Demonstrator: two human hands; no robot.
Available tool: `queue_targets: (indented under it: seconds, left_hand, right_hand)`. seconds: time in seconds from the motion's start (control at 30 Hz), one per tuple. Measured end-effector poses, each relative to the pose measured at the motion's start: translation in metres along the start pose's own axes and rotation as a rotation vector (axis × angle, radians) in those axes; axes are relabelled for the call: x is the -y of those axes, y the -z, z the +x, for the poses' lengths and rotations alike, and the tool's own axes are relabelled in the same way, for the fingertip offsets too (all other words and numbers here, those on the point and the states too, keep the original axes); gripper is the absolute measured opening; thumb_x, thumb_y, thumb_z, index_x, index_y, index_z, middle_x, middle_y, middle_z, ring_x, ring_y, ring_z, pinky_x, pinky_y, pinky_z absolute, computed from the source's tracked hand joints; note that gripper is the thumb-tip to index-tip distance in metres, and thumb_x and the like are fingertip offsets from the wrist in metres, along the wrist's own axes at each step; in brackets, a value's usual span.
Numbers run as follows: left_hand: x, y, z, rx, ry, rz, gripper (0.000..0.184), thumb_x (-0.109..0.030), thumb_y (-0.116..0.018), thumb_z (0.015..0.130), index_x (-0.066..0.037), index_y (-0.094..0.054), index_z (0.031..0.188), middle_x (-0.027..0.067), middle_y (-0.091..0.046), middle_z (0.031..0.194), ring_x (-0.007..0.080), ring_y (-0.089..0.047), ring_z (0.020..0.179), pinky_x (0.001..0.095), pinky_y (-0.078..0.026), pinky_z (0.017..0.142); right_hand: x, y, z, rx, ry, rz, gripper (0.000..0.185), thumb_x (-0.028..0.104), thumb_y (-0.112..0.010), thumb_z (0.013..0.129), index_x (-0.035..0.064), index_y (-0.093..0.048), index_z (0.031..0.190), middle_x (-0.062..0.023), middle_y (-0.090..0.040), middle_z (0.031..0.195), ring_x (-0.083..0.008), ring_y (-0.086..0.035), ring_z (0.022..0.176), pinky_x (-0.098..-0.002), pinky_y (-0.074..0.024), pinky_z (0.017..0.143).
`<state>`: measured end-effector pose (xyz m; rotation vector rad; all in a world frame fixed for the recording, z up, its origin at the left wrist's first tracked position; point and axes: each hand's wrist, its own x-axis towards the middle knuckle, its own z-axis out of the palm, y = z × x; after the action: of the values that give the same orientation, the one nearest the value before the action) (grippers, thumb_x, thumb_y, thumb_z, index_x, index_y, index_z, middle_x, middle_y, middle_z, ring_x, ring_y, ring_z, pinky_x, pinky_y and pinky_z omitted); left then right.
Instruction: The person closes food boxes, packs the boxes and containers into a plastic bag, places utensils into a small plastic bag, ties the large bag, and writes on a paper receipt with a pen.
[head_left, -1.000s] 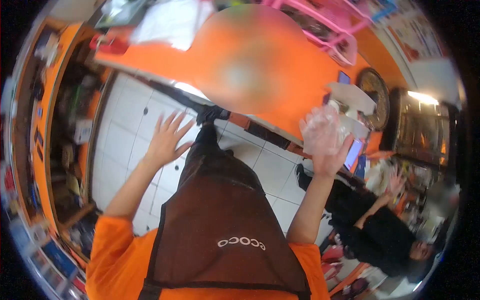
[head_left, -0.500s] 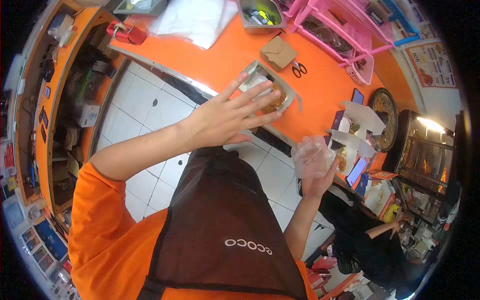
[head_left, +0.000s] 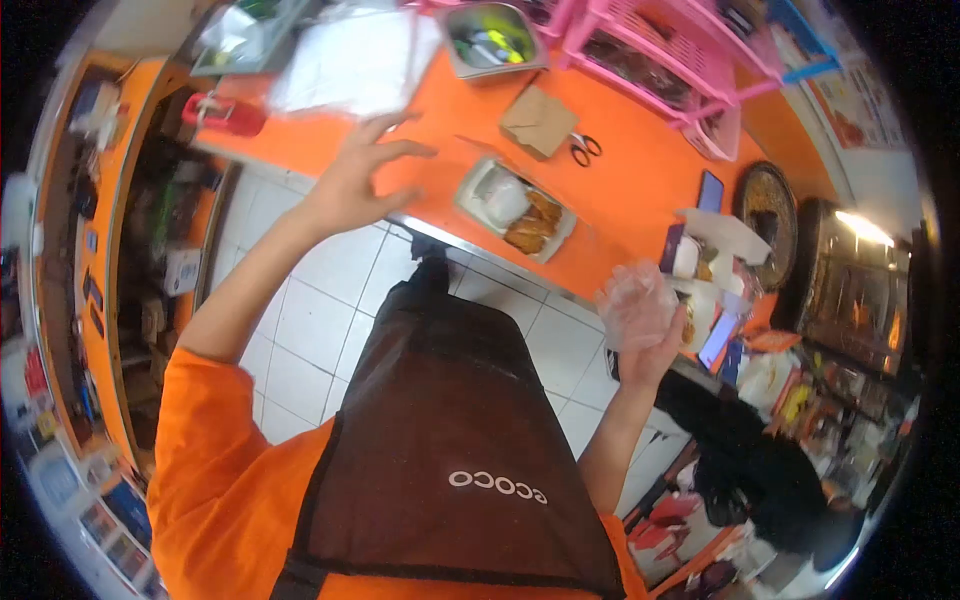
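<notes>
My left hand [head_left: 362,178] hovers over the near edge of the orange table [head_left: 440,125], fingers apart and holding nothing. It is nearest to a stack of white plastic sheets or bags [head_left: 350,65]. To its right lies an open paper food box [head_left: 468,205] with a white wrapped lump [head_left: 500,198] and brown fried pieces [head_left: 535,225] inside. My right hand [head_left: 650,355] is at the table's edge further right, its fingers against crumpled clear plastic [head_left: 637,305], perhaps a thin glove. Blur hides how the fingers grip it.
Behind the box are a closed brown carton [head_left: 538,122], scissors [head_left: 585,149], a metal container [head_left: 490,45] and pink baskets [head_left: 640,65]. A red object [head_left: 225,114] lies far left. More open boxes [head_left: 715,245], phones [head_left: 712,190] and a round tray [head_left: 768,225] stand right. A person in black [head_left: 765,480] is at lower right.
My left hand has moved left, from over the food box toward the white sheets, uncovering the box's contents. My right hand stays near the edge with the clear plastic. The view has shifted slightly.
</notes>
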<state>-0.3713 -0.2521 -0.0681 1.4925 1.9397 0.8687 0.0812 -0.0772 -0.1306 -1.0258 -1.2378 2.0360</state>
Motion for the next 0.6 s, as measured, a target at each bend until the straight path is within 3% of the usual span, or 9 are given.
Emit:
queue_targets:
  seconds: [0.03,0.13,0.17,0.23,0.33,0.47,0.5,0.57,0.6]
  left_hand:
    - [-0.007,0.001,0.007,-0.022,0.050,-0.214,0.058,-0.036,-0.080,0.086,-0.008,-0.062,0.134,0.0156,-0.061,0.133,0.0337,-0.056,0.126,0.0443,-0.045,0.107]
    - [-0.031,-0.010,0.008,0.025,-0.291,0.180,0.053,-0.026,-0.081,0.087,-0.008,-0.063,0.133,0.0144,-0.064,0.129,0.0313,-0.058,0.125,0.0425,-0.046,0.106]
    - [-0.038,-0.020,0.008,0.104,-0.173,-0.026,0.047,-0.012,-0.080,0.086,-0.007,-0.065,0.130,0.0114,-0.065,0.132,0.0266,-0.058,0.127,0.0431,-0.043,0.110]
    - [-0.061,-0.041,0.013,0.195,-0.117,-0.258,0.045,-0.013,-0.079,0.087,-0.005,-0.065,0.129,0.0110,-0.064,0.133,0.0240,-0.059,0.127,0.0414,-0.045,0.108]
    - [-0.094,-0.087,0.020,0.304,-0.071,-0.529,0.037,-0.013,-0.078,0.089,-0.001,-0.068,0.122,0.0100,-0.067,0.125,0.0198,-0.063,0.118,0.0375,-0.049,0.102]
    - [-0.094,-0.106,0.034,0.442,0.133,-0.567,0.022,-0.014,-0.075,0.093,0.001,-0.072,0.109,0.0065,-0.073,0.105,0.0136,-0.067,0.101,0.0320,-0.053,0.093]
    - [-0.094,-0.104,0.036,0.354,0.070,-0.513,0.016,-0.014,-0.073,0.095,0.001,-0.074,0.100,0.0037,-0.074,0.093,0.0110,-0.067,0.091,0.0302,-0.054,0.087]
    - [-0.082,-0.106,0.038,0.379,0.078,-0.533,0.015,-0.014,-0.072,0.095,0.000,-0.074,0.101,0.0037,-0.074,0.094,0.0108,-0.067,0.091,0.0296,-0.053,0.086]
    - [-0.079,-0.106,0.038,0.392,0.084,-0.543,0.014,-0.014,-0.072,0.095,-0.001,-0.074,0.101,0.0037,-0.074,0.094,0.0107,-0.067,0.091,0.0293,-0.053,0.086]
  right_hand:
    - [0.000,0.002,-0.004,-0.045,0.007,0.068,0.078,0.061,-0.034,0.103,0.0049,-0.033,0.157,-0.0217,-0.046,0.151,-0.0372,-0.043,0.140,-0.0560,-0.0288,0.120]
    - [0.010,-0.026,-0.011,-0.156,-0.018,0.467,0.078,0.060,-0.030,0.105,0.0011,-0.033,0.156,-0.0220,-0.046,0.152,-0.0354,-0.044,0.140,-0.0511,-0.0307,0.120]
    - [0.018,-0.038,-0.015,-0.077,-0.010,0.480,0.077,0.059,-0.030,0.105,-0.0002,-0.033,0.155,-0.0216,-0.045,0.153,-0.0349,-0.044,0.141,-0.0505,-0.0312,0.120]
    - [0.032,-0.066,-0.019,0.111,-0.005,0.507,0.077,0.058,-0.031,0.106,-0.0026,-0.033,0.155,-0.0208,-0.044,0.154,-0.0339,-0.045,0.141,-0.0493,-0.0321,0.119]
    - [0.033,-0.096,-0.026,0.092,-0.109,0.575,0.074,0.054,-0.036,0.106,-0.0033,-0.036,0.153,-0.0199,-0.044,0.154,-0.0339,-0.045,0.141,-0.0492,-0.0332,0.118]
    - [0.036,-0.096,-0.038,0.093,-0.197,0.367,0.056,0.038,-0.048,0.107,-0.0038,-0.048,0.144,-0.0163,-0.055,0.145,-0.0293,-0.053,0.134,-0.0466,-0.0367,0.116]
    - [0.031,-0.086,-0.042,0.096,-0.185,0.256,0.050,0.034,-0.051,0.106,-0.0033,-0.052,0.140,-0.0146,-0.059,0.140,-0.0271,-0.055,0.131,-0.0454,-0.0381,0.114]
    - [0.012,-0.056,-0.051,0.105,-0.171,0.036,0.039,0.025,-0.058,0.104,-0.0024,-0.060,0.133,-0.0112,-0.066,0.130,-0.0228,-0.059,0.125,-0.0430,-0.0410,0.111]
    - [0.006,-0.059,-0.054,-0.009,-0.129,0.053,0.035,0.021,-0.059,0.103,-0.0019,-0.062,0.129,-0.0104,-0.068,0.127,-0.0211,-0.060,0.122,-0.0415,-0.0423,0.109]
